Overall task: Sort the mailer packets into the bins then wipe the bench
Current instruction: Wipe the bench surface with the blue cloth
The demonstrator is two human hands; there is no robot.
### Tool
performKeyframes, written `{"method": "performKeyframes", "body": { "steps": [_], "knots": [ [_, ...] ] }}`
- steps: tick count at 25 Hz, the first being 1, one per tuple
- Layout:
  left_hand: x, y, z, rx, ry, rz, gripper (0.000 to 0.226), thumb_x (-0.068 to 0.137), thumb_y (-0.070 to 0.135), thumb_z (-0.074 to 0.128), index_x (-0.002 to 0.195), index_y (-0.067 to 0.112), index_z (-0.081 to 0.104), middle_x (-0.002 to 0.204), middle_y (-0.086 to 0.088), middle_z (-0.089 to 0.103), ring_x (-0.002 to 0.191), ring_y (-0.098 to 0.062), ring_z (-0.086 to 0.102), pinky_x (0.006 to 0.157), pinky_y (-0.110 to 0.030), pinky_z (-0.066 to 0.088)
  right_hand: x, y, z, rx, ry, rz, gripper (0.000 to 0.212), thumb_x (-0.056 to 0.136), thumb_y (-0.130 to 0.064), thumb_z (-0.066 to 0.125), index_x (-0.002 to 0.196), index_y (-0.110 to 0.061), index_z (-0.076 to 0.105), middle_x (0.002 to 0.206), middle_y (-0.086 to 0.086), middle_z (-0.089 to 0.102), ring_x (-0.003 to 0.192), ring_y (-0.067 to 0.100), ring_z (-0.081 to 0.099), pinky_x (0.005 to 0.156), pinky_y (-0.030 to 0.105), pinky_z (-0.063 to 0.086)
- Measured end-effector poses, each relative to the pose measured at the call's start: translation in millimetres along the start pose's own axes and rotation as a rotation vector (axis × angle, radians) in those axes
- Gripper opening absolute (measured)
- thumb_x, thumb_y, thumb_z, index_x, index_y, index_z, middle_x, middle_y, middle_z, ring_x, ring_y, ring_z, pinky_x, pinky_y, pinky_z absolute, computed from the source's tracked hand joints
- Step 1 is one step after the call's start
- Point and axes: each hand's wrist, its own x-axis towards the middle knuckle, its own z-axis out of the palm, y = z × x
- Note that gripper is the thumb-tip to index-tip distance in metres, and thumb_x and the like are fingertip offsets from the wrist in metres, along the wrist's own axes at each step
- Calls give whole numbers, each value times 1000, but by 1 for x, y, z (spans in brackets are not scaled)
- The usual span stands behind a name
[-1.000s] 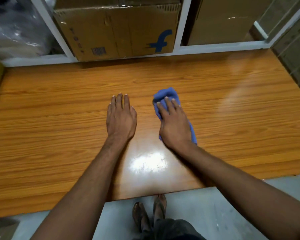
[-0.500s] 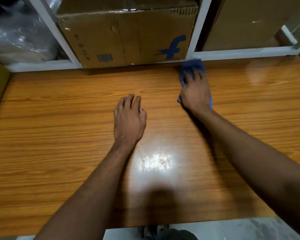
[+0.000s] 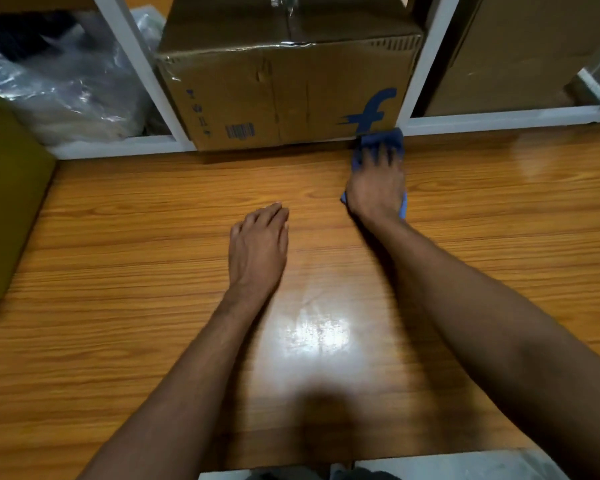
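The blue cloth (image 3: 383, 139) lies on the wooden bench (image 3: 136, 271) at about one o'clock from the middle of the view, its far end bunched against the bottom corner of the cardboard box (image 3: 284, 98), just under the printed blue "f". The right hand (image 3: 376, 188) lies palm down on top of it with the arm stretched long from five o'clock, fingers (image 3: 378, 157) extended and slightly spread, pressing the cloth flat rather than clutching it, though motion blur makes the fingertips hard to read. The cloth looks crumpled and soft, showing beyond the fingertips and as thin blue edges on both sides of the wrist. At eight o'clock from the cloth, well apart, the left hand (image 3: 258, 247) rests palm down on the bare wood, fingers straight and close together, holding nothing. The bench is glossy orange woodgrain with a bright glare patch between the forearms. The box sits in a white shelf frame (image 3: 499, 119) along the bench's far edge; crumpled clear plastic bags (image 3: 66, 91) fill the bay at ten o'clock, another brown carton (image 3: 506, 53) the bay at two o'clock, and an olive-green box (image 3: 7, 202) stands at nine o'clock.
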Motion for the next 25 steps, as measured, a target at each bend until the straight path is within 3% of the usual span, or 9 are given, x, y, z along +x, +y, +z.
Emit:
{"method": "performKeyframes", "body": {
  "steps": [2,5,7,9,11,13,16,22,25],
  "knots": [
    [5,-32,-8,49,27,-54,34,101,28,54,131,22,67,141,1,62,124,-25,53,97,-42,40,0,-27,-6,-36,-55,11,65,86,-34,31,143,-13,55,145,11,55,140,35,38,117,52,24],
    [10,-89,-21,-13,45,-309,37,101,32,53,134,20,65,143,-3,59,130,-30,48,103,-47,36,-56,-108,-15,68,-54,-325,65,86,-35,33,144,-14,53,150,9,51,145,32,36,117,48,27],
    [9,-119,-24,-43,36,-224,38,104,33,51,138,19,62,146,-3,57,132,-30,47,104,-47,38,-65,-116,-13,40,-62,-445,62,88,-34,40,145,-11,53,154,10,48,145,31,37,118,46,29],
    [3,-139,-22,-82,50,-68,36,104,26,51,137,19,63,145,0,58,130,-27,50,103,-44,40,-35,-99,-8,-76,-119,-236,71,87,-40,30,147,-9,51,157,12,43,149,33,31,121,48,23],
    [0,-151,-22,-246,112,-107,36,98,8,51,130,17,68,137,0,63,125,-24,54,104,-39,41,-23,-106,-15,-69,-103,-12,78,83,-43,24,150,-10,47,159,11,41,150,33,27,122,48,19],
    [4,-157,-22,-408,173,-221,43,89,-5,49,121,13,70,127,-4,67,118,-26,57,103,-34,42,-63,-154,-29,59,-144,-100,75,86,-43,33,154,-11,41,162,10,37,152,30,24,123,46,19],
    [5,-161,-24,-418,154,-169,38,88,0,50,115,15,73,123,-4,67,118,-29,56,102,-38,44,-174,-189,-35,202,-95,-269,66,91,-32,47,153,-13,40,162,11,34,152,31,25,121,46,25],
    [-10,-148,-26,-208,10,67,37,98,30,53,130,21,68,138,1,62,126,-26,50,102,-40,37,-129,-101,-54,33,-145,156,68,91,-27,31,151,1,41,157,18,42,152,34,27,124,47,20],
    [-12,-147,-25,-134,2,173,40,101,34,49,135,18,64,142,-1,59,127,-28,50,102,-43,40,-222,-158,-45,86,-99,-97,62,94,-25,34,154,-8,41,161,14,37,154,30,24,125,43,18]
  ]
}}
